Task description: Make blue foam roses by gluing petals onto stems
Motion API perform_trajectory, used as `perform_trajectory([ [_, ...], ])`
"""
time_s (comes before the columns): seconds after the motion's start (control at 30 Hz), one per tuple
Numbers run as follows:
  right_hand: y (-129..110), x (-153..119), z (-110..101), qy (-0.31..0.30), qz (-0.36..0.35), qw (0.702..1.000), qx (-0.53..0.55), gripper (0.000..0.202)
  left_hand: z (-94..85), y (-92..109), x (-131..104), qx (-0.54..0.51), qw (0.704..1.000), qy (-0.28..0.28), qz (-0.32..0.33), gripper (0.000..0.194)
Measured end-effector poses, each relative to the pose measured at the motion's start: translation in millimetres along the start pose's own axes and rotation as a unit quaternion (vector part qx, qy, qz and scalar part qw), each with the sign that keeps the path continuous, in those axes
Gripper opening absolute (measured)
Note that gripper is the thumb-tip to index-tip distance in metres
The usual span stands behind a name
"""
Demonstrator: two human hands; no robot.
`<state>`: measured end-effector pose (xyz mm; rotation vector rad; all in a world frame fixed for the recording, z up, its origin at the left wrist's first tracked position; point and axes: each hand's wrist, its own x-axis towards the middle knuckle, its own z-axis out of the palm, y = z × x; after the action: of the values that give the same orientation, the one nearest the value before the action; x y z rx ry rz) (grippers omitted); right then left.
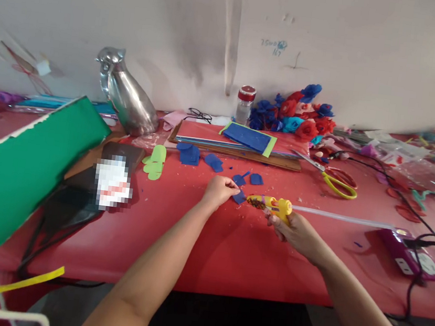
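My left hand pinches a small blue petal-shaped piece just above the red table. Wrapped in my right hand is a yellow hot glue gun, its dark, crusted nozzle pointing left at the blue piece. Whether the tip touches it, I cannot tell. A long clear glue stick runs out of the gun's back to the right. More blue cut pieces lie beyond my left hand, with a blue stack and light green cut pieces farther left.
Yellow-and-red-handled scissors lie to the right, beyond a purple power box with black cables. Coloured sheets, a jar and foam roses stand at the back. A metal jug and green board occupy the left.
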<state>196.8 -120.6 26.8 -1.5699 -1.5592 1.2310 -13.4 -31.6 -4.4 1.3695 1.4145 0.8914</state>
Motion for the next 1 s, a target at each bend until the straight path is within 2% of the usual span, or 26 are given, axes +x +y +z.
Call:
perform_trajectory([
  [0.37,-5.2,7.8,3.5,-0.014,0.006,0.999,-0.043,0.037,-2.1,4.9,-1.7,0.042,0.999,-0.015,0.008,0.005],
  [0.63,-3.1,10.2,3.2,-0.023,0.015,0.996,-0.082,0.041,-3.0,12.1,-5.0,0.015,0.999,-0.037,-0.017,0.006],
  [1.0,-4.9,10.9,-0.6,-0.043,0.01,0.987,-0.152,0.05,-2.3,9.4,-3.1,0.033,0.999,-0.038,-0.016,0.005],
])
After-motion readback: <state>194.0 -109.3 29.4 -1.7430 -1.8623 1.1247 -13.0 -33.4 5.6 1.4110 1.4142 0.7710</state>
